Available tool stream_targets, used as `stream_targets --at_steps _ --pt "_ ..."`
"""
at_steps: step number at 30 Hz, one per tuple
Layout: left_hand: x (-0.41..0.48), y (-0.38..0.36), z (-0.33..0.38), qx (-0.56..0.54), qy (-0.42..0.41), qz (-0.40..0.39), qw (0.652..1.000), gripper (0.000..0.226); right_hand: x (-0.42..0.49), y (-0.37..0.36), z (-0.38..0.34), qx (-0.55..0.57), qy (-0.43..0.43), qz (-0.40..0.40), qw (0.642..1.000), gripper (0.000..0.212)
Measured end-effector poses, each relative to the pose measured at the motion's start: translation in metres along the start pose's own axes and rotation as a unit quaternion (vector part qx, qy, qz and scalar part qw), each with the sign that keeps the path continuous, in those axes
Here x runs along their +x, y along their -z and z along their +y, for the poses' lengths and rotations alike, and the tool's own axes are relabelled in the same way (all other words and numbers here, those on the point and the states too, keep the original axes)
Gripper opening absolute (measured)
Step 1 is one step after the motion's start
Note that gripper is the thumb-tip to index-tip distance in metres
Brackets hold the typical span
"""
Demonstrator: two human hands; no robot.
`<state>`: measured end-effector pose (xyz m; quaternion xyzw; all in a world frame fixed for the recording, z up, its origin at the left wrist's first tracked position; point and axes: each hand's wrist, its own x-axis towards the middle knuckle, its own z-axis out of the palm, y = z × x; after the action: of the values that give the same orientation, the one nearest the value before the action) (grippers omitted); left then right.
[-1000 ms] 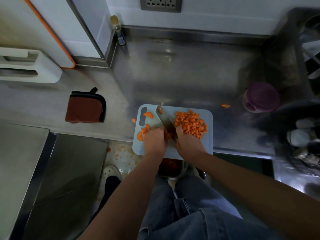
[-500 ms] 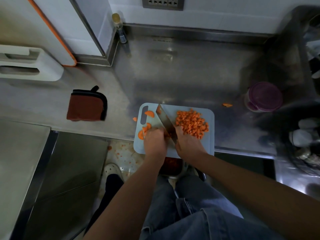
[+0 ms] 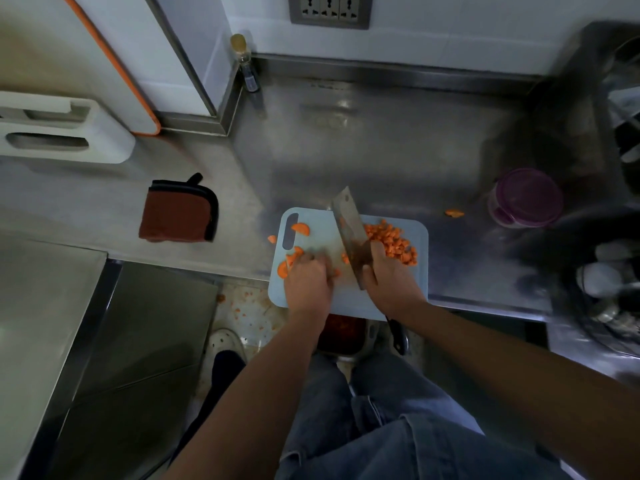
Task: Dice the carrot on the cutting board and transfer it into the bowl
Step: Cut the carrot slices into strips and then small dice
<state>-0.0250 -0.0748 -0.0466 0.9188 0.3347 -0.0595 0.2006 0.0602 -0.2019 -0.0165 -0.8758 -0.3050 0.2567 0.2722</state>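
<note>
Two hands work over a pale blue cutting board [image 3: 377,301] that sits at the near edge of a steel counter [image 3: 381,150]. The right hand [image 3: 389,284] has its fingers wrapped tight round the handle end of a big cleaver [image 3: 350,230], with the thumb up against the flat of the blade. The blade points away from the person, and its tip reaches past the far edge of the board. The left hand [image 3: 307,280] lies on the left part of the board, just beside the blade. Its fingers are curled down on some carrot slices [image 3: 292,259], but the fingertips are blurry, so how they hold them is hard to see. Right of the blade sits a heap of diced carrot [image 3: 394,242], touching the right hand. One carrot bit [image 3: 272,239] lies on the counter just left of the board, and a second carrot piece [image 3: 454,213] lies further right, near a purple tub with a lid [image 3: 526,197]. A folded brown cloth [image 3: 180,216] lies well to the left.
</note>
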Motion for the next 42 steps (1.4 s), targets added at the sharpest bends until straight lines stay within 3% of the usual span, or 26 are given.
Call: stream_targets --at_steps 7,13,19,22,24,26,29,34,42 --pt "-0.012 0.007 -0.005 0.040 0.004 -0.017 0.999 0.016 -0.020 -0.021 -0.005 -0.001 0.007 -0.065 0.998 0.043" --pt "-0.021 0.005 -0.007 0.036 -0.024 -0.034 0.999 0.019 -0.020 -0.012 0.011 0.000 -0.055 0.011 0.998 0.033" --pt "-0.018 0.012 -0.017 -0.012 -0.032 -0.048 0.998 0.023 -0.017 -0.011 0.003 -0.021 -0.002 -0.068 0.997 0.044" --pt "-0.018 0.017 -0.029 -0.029 -0.060 -0.025 0.997 0.018 -0.011 -0.013 0.004 -0.009 -0.048 -0.013 0.999 0.042" --pt "-0.018 0.022 -0.036 -0.046 -0.034 0.021 0.998 0.016 -0.008 -0.012 0.003 0.011 -0.071 0.022 0.997 0.039" --pt "-0.018 0.028 -0.043 -0.077 0.035 0.062 0.994 0.018 -0.006 -0.010 0.002 0.011 -0.056 0.007 0.998 0.032" --pt "-0.017 0.033 -0.053 -0.071 0.109 0.055 0.990 0.026 -0.007 -0.013 0.002 -0.020 -0.036 -0.027 0.999 0.035" --pt "-0.011 0.029 -0.060 -0.069 0.111 0.023 0.991 0.023 -0.005 -0.018 0.002 0.003 -0.071 0.017 0.997 0.040" --pt "-0.002 0.026 -0.060 -0.086 0.101 0.009 0.991 0.017 -0.004 -0.014 -0.001 -0.011 -0.083 0.004 0.997 0.038"
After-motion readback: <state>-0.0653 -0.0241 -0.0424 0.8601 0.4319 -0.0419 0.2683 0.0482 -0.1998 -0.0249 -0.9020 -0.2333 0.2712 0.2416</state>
